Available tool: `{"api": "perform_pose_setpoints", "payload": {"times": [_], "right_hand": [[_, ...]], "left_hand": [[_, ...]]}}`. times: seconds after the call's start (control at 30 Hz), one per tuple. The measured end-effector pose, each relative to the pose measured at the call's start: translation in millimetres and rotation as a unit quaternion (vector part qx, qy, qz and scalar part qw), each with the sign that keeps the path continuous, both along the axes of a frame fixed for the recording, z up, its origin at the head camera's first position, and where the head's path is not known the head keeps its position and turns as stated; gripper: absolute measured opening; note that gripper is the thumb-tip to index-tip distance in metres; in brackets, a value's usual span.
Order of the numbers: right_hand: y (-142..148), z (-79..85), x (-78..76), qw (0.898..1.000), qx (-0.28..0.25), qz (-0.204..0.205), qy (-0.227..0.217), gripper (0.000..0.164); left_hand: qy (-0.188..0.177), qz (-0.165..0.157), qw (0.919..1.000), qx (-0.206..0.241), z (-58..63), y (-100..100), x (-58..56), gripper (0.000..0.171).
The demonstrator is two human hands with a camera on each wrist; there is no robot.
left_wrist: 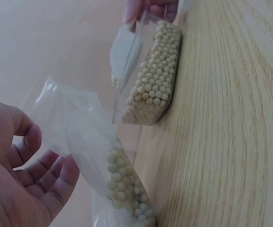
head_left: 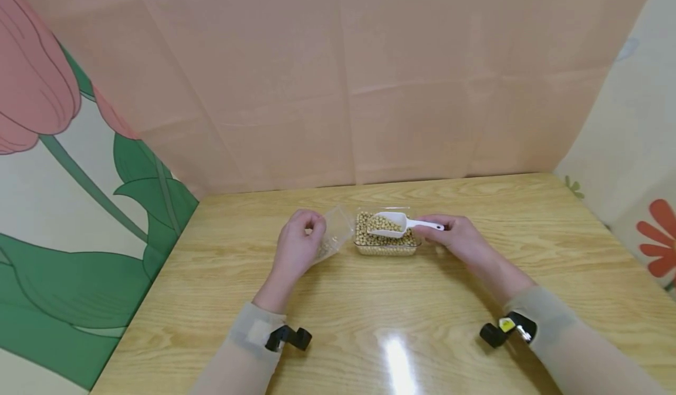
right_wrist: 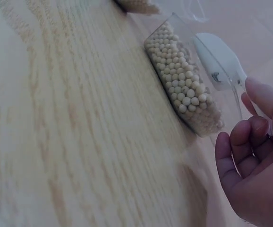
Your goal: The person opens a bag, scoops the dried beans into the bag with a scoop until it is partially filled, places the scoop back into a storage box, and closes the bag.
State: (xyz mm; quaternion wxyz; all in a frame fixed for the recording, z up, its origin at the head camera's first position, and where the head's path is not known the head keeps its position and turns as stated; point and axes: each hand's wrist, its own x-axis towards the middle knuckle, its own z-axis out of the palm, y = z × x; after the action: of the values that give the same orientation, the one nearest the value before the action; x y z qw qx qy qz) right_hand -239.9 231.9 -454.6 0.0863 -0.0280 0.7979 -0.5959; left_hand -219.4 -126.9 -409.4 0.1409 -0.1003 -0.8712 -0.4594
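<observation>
A clear box [head_left: 387,252] filled with round, pale beans stands on the table. Just over it is a white scoop [head_left: 402,219] loaded with beans, its handle pinched by my right hand [head_left: 458,236]. To the left of the box, my left hand [head_left: 298,243] grips the edge of a clear plastic bag [head_left: 338,230]. The left wrist view shows some beans [left_wrist: 122,177] lying low in this upright bag. From the right wrist side, the scoop [right_wrist: 220,56] appears behind the box's clear wall [right_wrist: 207,52], and the box's beans [right_wrist: 179,75] show through it.
The wooden table [head_left: 364,313] runs back to a pinkish covering [head_left: 338,90] on the wall. Flower-painted panels stand at the left [head_left: 79,207] and right [head_left: 644,148]. Black wrist mounts [head_left: 287,337] sit on both forearms.
</observation>
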Motion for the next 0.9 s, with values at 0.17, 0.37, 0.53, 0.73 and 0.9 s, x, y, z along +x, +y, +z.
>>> {"api": "perform_pose_setpoints", "payload": {"times": [0.17,0.37,0.53,0.73,0.9], "right_hand": [[0,5.2,0.5,1.0,-0.001,0.002,0.001,0.057],[-3,13.5,1.8,1.0,0.004,0.007,0.008,0.056],[-8,21.2,3.1,1.0,-0.006,0.008,0.011,0.058],[-16,31.1,4.4,1.0,-0.008,0.016,0.014,0.058],[-24,39.3,3.9,1.0,-0.006,0.026,0.016,0.057]], "left_hand": [[0.005,0.001,1.0,-0.003,-1.3,0,-1.1,0.022],[0.009,0.002,0.9999,-0.004,-1.2,0,-1.0,0.022],[0.004,0.003,1.0,-0.006,-1.0,0,-0.3,0.022],[0.003,0.003,1.0,-0.006,-2.4,0,-2.4,0.022],[0.005,0.007,1.0,-0.004,-3.1,2,-4.9,0.022]]}}
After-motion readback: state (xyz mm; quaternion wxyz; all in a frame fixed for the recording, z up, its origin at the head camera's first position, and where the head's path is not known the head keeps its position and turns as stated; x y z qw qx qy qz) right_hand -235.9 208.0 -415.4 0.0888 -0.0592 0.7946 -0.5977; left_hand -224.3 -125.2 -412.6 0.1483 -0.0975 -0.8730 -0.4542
